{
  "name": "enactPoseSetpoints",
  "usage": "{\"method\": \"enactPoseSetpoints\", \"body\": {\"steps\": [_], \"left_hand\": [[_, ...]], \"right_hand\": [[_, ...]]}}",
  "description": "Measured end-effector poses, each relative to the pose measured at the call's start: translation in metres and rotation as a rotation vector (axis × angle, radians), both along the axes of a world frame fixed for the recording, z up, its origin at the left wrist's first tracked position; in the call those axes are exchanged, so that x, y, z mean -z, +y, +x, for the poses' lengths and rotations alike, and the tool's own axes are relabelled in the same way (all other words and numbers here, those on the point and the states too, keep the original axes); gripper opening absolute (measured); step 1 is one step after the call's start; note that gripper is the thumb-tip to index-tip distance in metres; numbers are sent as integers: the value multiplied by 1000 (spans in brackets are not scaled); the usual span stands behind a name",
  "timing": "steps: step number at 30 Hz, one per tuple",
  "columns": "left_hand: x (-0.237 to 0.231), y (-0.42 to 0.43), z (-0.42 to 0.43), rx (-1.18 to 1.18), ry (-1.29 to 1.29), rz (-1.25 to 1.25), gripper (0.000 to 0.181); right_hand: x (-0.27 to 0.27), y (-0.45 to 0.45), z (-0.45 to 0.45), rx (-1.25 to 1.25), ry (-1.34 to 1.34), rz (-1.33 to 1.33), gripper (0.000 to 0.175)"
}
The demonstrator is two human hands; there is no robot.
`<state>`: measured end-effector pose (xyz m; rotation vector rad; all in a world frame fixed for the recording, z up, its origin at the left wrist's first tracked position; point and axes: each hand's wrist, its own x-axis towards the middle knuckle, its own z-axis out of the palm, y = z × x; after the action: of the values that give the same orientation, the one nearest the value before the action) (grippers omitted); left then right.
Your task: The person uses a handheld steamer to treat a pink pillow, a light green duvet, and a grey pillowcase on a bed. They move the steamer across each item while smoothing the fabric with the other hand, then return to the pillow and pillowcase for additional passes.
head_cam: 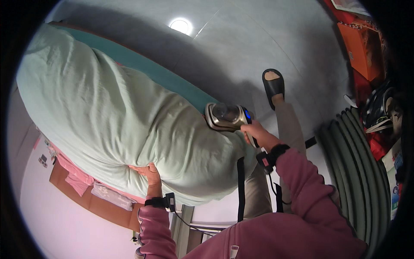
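Note:
My right hand [261,135] grips the handle of a handheld bed vacuum [226,116], a gold-toned unit with a clear dust cup and a lit blue panel. Its underside faces the near-right edge of a pale green bed cover [113,106]; exactly where it touches is hidden. Lower down, my left hand [150,174] grasps the same cover, with its fingers partly sunk in the cloth. Creases run out from that spot across the bulging, rumpled fabric. Black straps with small cabled devices sit around both wrists.
Along the bed runs a teal side panel [142,66], with grey tiled floor [220,55] beyond. A brown headboard [77,184] and pink bedding [77,170] lie at lower left. Ribbed dark green slats [352,168], an orange box [360,51] and a bag stand at right.

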<state>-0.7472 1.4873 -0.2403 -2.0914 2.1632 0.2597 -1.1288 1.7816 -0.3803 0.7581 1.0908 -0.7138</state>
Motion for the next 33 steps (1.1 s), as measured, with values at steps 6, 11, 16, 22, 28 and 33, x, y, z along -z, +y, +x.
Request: {"method": "enactPoseSetpoints", "body": {"steps": [6,11,16,22,28,33], "left_hand": [[5,2,36,34,-38,93,122],[2,6,53,102,74,150,101],[-1,0,65,167,5,181,97],[12,-1,92,180,-17,109,97],[20,-1,132,314,-228,140,91],[12,1,145,236,-245,447,72]], "right_hand": [[78,-54,5,-6,46,-1,14],[120,-95,-3,84,-1,20,13],[138,-122,-22,272,-18,-55,16],[85,-68,-88,84,-10,-315,21],[10,-38,-36,18,-260,-243,14],[73,-120,-28,-7,14,-442,17]]}}
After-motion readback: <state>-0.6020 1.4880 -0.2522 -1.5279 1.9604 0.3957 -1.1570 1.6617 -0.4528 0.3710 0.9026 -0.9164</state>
